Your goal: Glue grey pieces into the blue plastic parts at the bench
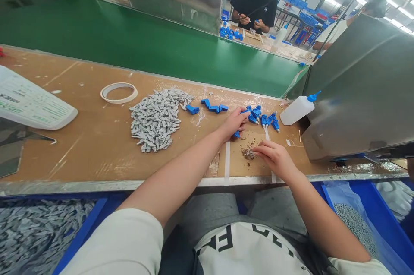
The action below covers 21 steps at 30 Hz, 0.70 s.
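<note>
My left hand (232, 125) is curled, with a small blue plastic piece (237, 134) showing beneath its fingers. Its fingertips touch the edge of a cluster of similar blue pieces (254, 115), some with pale tips. My right hand (274, 158) is pinched closed at a small shiny, round heap (249, 153) on a taped-down board (237, 167). What sits between those fingertips is too small to make out. Dark specks are scattered around the heap. Several more blue pieces (213, 108) lie left of my left hand.
A big pile of small grey parts (157, 119) lies left on the bench, beside a tape roll (118, 93). A white squeeze bottle (297, 110) leans right, near a metal panel (359, 93). Behind runs a green conveyor belt (145, 46); a co-worker (255, 1) is across it.
</note>
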Each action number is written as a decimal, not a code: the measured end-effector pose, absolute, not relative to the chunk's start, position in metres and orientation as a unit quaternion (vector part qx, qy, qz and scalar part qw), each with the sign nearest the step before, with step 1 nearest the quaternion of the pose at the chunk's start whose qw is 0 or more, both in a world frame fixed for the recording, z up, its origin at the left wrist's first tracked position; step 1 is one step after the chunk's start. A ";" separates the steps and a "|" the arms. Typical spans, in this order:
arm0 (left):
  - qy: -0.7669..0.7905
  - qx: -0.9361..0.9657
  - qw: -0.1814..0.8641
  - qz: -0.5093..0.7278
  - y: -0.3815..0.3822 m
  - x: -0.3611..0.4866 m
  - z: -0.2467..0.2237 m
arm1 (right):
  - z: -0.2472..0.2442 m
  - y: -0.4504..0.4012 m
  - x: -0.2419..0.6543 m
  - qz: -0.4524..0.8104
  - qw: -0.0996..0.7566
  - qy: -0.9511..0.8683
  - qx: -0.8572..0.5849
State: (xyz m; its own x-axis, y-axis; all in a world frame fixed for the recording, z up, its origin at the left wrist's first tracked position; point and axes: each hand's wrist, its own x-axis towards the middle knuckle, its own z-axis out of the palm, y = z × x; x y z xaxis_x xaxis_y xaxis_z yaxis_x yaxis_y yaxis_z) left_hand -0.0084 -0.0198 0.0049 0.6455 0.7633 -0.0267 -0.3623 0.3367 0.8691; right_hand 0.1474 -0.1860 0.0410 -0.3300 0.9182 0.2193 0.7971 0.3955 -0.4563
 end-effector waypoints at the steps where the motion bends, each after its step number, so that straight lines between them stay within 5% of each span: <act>1: 0.221 0.459 0.785 0.354 -0.020 -0.008 0.005 | 0.044 -0.187 0.148 0.135 0.220 -0.807 -0.532; 5: 0.209 0.510 0.759 0.347 -0.023 -0.009 0.003 | 0.048 -0.182 0.155 0.159 0.279 -0.765 -0.558; 12: 0.243 0.593 0.701 0.313 -0.028 -0.011 -0.001 | 0.016 -0.127 0.162 0.270 0.593 -0.516 -0.556; 21: 0.283 0.614 0.677 0.292 -0.027 -0.008 -0.001 | -0.002 -0.113 0.155 0.307 0.621 -0.485 -0.534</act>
State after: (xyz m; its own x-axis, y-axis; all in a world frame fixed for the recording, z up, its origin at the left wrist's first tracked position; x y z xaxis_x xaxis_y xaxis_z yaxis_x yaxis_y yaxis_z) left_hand -0.0077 -0.0271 -0.0007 0.6692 0.7427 -0.0241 -0.0483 0.0758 0.9960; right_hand 0.1549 -0.1130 -0.0016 0.3404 0.8995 0.2741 0.1360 0.2413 -0.9609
